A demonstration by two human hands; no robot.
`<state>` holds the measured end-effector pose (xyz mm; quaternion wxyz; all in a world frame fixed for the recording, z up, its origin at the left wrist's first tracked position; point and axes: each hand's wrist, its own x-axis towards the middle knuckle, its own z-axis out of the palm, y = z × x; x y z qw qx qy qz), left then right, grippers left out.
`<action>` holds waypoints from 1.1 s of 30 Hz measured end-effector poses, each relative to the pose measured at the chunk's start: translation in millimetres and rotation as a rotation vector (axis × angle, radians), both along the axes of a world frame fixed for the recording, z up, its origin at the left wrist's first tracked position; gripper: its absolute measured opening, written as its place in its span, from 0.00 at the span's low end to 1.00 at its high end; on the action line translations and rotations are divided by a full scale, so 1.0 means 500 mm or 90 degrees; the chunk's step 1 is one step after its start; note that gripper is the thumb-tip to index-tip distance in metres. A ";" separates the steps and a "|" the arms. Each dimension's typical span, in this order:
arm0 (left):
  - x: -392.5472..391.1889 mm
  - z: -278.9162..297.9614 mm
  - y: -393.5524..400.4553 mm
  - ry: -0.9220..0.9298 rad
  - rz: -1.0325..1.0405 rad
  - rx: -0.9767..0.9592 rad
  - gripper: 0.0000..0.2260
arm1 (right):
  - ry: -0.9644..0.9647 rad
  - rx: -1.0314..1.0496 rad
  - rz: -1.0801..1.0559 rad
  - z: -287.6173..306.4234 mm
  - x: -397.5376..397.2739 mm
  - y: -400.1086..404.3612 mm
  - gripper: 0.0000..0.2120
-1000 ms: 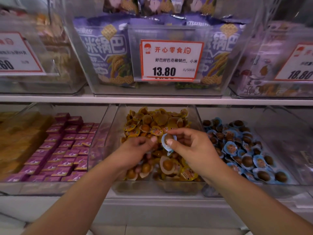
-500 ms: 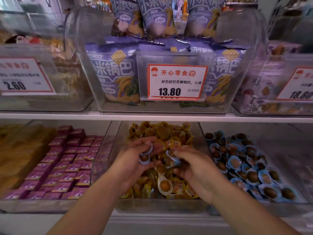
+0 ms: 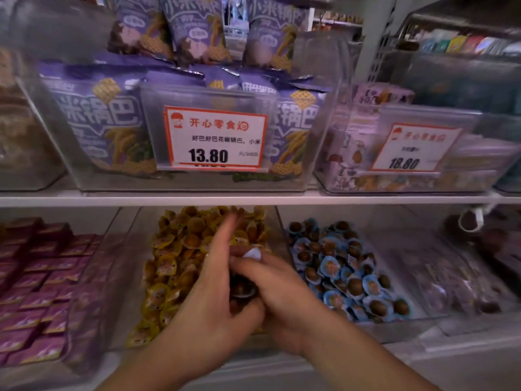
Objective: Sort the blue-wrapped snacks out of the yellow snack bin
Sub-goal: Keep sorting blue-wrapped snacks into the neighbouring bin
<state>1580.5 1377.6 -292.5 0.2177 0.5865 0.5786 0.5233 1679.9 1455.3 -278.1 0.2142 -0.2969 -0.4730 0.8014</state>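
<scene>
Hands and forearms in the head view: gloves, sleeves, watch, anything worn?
Nothing worn that shows. Left hand and right hand are bare, no gloves, and no rings visible through the motion blur. Both forearms are bare to the frame edge: no sleeves, watch or bands.

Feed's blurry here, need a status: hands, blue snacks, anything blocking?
Both hands together over yellow snack bin. Right hand pinching blue-wrapped snack; left hand cupping others, grip unclear. Nothing blocking.
</scene>
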 end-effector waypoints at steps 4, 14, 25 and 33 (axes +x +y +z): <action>0.020 0.016 -0.006 -0.039 -0.058 0.019 0.47 | 0.006 0.057 0.034 0.019 0.031 0.004 0.09; -0.072 -0.004 0.039 -0.068 0.112 -0.077 0.10 | -0.178 0.430 -0.244 0.027 0.137 0.139 0.08; -0.152 -0.037 -0.003 0.310 -0.114 -0.633 0.17 | -0.147 0.863 -0.009 -0.007 0.093 0.070 0.13; -0.127 -0.043 0.005 0.198 -0.138 -0.650 0.13 | -0.395 0.795 0.291 -0.005 0.024 0.031 0.16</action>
